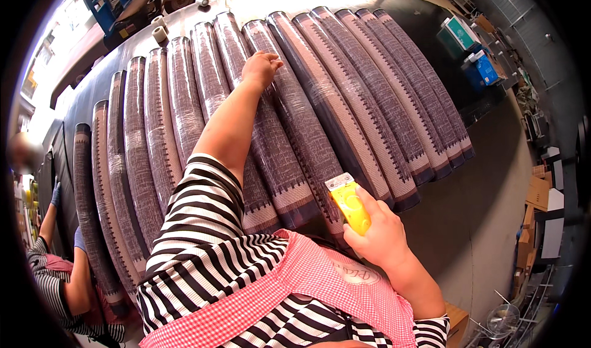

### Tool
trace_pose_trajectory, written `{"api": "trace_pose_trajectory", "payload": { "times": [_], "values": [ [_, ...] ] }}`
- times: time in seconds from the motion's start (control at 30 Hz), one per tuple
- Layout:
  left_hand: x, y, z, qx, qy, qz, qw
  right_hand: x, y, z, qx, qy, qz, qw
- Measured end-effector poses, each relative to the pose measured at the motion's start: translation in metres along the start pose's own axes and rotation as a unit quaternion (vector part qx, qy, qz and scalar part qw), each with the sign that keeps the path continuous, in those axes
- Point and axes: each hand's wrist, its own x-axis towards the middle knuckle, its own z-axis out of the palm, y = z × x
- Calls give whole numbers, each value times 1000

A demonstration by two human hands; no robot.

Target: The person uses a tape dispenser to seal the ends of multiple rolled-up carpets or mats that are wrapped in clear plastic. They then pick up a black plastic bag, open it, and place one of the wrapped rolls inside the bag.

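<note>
Wrapped rug rolls, grey-brown with pale bands and dark ends, lie side by side across a dark table. My left arm reaches far over them, and my left hand is at the upper part of a rug roll, fingers loosely stretched, with nothing visible in them. My right hand is closed around a yellow hand-held tool with a wide metal head. The tool is over the near end of the rolls, its metal head pointing away from me. Whether the head touches the plastic wrap, I cannot tell.
Another person's gloved hand is beside the leftmost roll. White tape rolls stand at the far left table edge. Green and blue boxes sit at the far right corner. Cardboard pieces lie farther right.
</note>
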Motion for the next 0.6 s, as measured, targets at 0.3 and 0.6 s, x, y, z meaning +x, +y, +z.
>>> {"api": "trace_pose_trajectory", "payload": {
  "times": [0.3,0.6],
  "values": [
    [-7,12,7,135,-43,-10,990,26,-11,-8,-71,-67,38,995],
    [17,9,1,170,-83,-69,980,27,-5,-11,-63,-78,47,994]
  ]
}}
